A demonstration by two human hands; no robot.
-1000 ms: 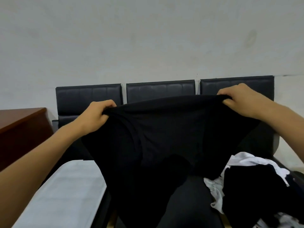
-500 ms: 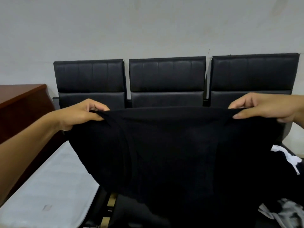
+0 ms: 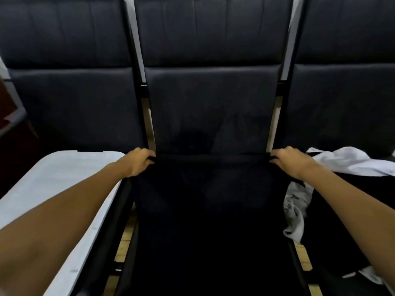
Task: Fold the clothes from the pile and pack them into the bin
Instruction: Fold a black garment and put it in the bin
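A black fabric garment (image 3: 205,210) lies spread over the middle black padded seat (image 3: 209,107). The left hand (image 3: 140,160) and right hand (image 3: 292,162), fingers curled, each grip a far corner of the garment. Left of the middle seat sits a pale grey plastic bin (image 3: 49,184), its contents hidden. Right of the seat lies a pile of white, grey and black clothes (image 3: 333,167).

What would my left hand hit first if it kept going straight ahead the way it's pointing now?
Most likely the backrest of the middle seat. The left hand, gripping the black garment at its far edge, points forward over the seat. Nothing else shows in that line, though depth is hard to judge.
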